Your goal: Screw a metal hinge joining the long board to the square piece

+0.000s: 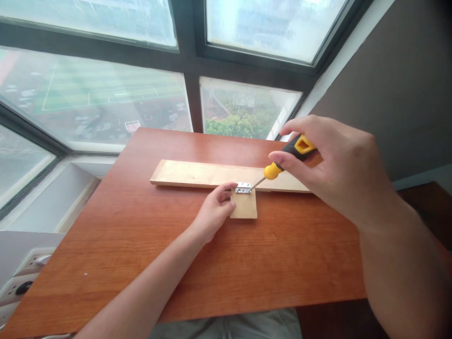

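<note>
A long pale wooden plank (197, 173) lies across the far part of a reddish-brown table (212, 254). A small square wooden block (245, 209) butts against its near edge, with a small metal hinge (243, 188) bridging the two. My left hand (215, 209) rests on the block's left side, fingers curled, thumb and fingertip pressing beside the hinge. My right hand (328, 165) grips a yellow and black screwdriver (282, 162), whose metal tip touches the hinge's right end.
Large windows with dark frames stand just beyond the table's far edge. A grey wall rises at the right. A white power strip (21, 278) sits low at the left, off the table. My lap shows below the table's near edge.
</note>
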Demonstrator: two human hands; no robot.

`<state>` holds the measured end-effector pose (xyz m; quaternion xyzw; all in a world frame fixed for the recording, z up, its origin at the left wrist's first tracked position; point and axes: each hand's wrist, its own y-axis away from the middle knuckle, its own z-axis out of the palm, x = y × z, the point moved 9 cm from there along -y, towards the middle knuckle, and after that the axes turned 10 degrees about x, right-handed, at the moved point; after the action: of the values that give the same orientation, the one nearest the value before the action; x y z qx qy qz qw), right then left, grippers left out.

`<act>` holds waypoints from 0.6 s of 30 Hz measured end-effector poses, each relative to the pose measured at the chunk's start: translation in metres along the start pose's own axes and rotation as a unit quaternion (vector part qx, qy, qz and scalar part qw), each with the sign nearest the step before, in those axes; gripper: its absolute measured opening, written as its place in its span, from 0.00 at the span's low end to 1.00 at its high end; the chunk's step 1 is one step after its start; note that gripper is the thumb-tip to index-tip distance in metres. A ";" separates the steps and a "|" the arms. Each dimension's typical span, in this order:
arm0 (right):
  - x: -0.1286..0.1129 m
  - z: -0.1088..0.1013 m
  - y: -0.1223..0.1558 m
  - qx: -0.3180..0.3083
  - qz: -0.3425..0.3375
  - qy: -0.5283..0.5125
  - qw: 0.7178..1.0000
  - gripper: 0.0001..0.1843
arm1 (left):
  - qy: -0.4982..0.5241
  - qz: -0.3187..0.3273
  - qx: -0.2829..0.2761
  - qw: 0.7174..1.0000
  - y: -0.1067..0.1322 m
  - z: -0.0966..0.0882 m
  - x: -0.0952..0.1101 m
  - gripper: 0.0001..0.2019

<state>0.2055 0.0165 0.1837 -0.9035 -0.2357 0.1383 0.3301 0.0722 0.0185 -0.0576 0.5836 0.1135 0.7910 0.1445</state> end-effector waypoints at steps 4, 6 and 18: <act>-0.005 0.002 0.001 -0.036 0.001 -0.064 0.997 0.16 | 0.000 -0.001 -0.001 1.000 0.000 0.000 0.000 0.26; -0.010 0.002 0.001 -0.045 -0.008 -0.094 0.995 0.20 | -0.003 0.000 -0.001 1.000 0.000 0.000 0.000 0.26; -0.008 0.004 0.003 -0.049 -0.002 -0.064 0.997 0.19 | -0.002 -0.001 -0.001 1.000 0.000 -0.001 -0.001 0.27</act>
<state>0.1982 0.0128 0.1794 -0.9073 -0.2651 0.1833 0.2701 0.0718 0.0181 -0.0584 0.5851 0.1128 0.7898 0.1459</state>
